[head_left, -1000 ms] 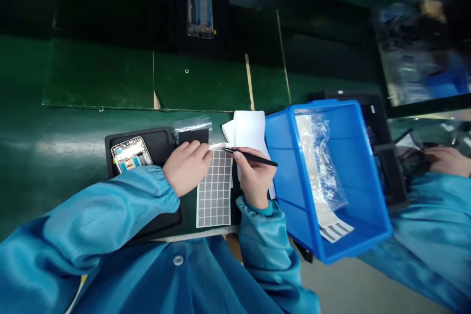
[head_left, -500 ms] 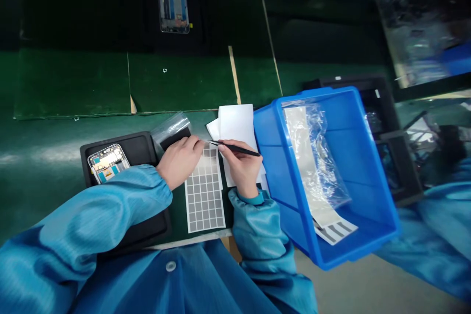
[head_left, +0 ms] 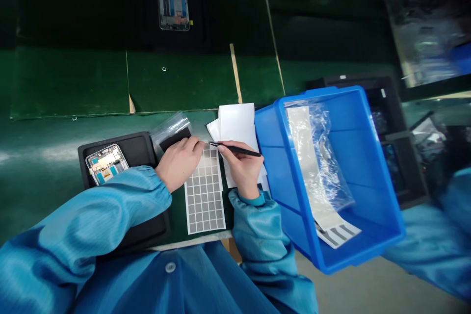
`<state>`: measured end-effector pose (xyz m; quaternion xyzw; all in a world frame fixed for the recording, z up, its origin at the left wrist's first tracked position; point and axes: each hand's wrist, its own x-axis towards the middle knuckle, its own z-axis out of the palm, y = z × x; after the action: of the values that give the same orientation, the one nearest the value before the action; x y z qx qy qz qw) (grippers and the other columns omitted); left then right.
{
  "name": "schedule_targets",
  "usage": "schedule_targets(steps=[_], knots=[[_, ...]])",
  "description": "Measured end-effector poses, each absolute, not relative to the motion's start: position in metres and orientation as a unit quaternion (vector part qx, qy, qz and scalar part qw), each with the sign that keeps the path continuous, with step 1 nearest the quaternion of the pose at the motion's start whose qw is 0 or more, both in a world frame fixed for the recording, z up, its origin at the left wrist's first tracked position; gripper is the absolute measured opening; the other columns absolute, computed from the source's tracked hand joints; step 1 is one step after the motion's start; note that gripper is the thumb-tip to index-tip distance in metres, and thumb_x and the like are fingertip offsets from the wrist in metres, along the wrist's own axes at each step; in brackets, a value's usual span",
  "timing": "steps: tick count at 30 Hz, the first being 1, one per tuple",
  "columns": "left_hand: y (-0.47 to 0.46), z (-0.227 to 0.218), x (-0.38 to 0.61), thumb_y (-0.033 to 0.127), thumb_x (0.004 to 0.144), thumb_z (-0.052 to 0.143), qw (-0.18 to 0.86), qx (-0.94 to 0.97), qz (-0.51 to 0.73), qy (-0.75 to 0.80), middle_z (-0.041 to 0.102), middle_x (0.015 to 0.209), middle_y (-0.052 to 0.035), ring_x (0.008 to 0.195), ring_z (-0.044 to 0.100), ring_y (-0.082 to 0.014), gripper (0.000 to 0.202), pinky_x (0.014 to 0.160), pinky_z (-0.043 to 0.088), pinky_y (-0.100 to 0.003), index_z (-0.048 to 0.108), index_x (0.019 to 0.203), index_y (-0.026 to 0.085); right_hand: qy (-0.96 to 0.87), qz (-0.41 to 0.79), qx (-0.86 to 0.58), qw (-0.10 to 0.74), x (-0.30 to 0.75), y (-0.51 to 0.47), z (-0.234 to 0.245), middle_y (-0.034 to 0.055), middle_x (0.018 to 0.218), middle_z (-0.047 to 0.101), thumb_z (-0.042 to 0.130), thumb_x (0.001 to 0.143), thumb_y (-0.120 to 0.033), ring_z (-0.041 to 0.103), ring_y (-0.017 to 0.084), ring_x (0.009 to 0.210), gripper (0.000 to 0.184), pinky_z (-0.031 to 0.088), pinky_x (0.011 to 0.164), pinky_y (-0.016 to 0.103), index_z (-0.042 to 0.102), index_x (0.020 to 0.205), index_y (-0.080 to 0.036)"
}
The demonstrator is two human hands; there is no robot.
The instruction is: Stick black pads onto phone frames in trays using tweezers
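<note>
My right hand [head_left: 245,169] is closed around black tweezers [head_left: 241,149], whose tips point left to the top edge of a sheet of grey square stickers [head_left: 205,201]. My left hand [head_left: 179,163] lies over the sheet's upper left corner, its fingers bent and pressed together on that edge, close to the tweezer tips. What sits right at the tips is too small to make out. White paper sheets [head_left: 237,120] lie under and behind my right hand. Just beyond my left hand is a clear plastic bag [head_left: 171,127] with a dark piece by it.
An opened phone [head_left: 106,163] rests in a black tray [head_left: 138,144] on the left, partly behind my sleeve. Another phone frame [head_left: 172,2] lies on a black pad farther back. A blue bin [head_left: 270,132] holding plastic-wrapped strips [head_left: 305,142] stands on the right. A co-worker's sleeve [head_left: 434,250] shows beyond it.
Both hands, the tweezers and the sticker sheet stay almost in place. The view has shifted slightly, and the co-worker's sleeve on the right has moved a little.
</note>
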<state>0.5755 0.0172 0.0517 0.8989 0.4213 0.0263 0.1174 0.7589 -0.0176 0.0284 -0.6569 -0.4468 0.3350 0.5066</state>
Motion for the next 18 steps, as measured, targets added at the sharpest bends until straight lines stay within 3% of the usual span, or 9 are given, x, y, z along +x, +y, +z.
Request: schedule_targets(steps=[18], knots=[[0.0182, 0.0514, 0.5750, 0.017, 0.099, 0.049, 0.122, 0.900, 0.027, 0.418, 0.062, 0.113, -0.0100, 0.094, 0.063, -0.0216, 0.018, 0.081, 0.054, -0.034, 0.061, 0.112, 0.014, -0.418, 0.341, -0.659, 0.524, 0.7578, -0.0162, 0.0268, 0.0060, 0.084, 0.079, 0.088, 0.072, -0.034, 0.075, 0.024, 0.077, 0.021, 0.063, 0.073, 0.036, 0.077, 0.082, -0.020]])
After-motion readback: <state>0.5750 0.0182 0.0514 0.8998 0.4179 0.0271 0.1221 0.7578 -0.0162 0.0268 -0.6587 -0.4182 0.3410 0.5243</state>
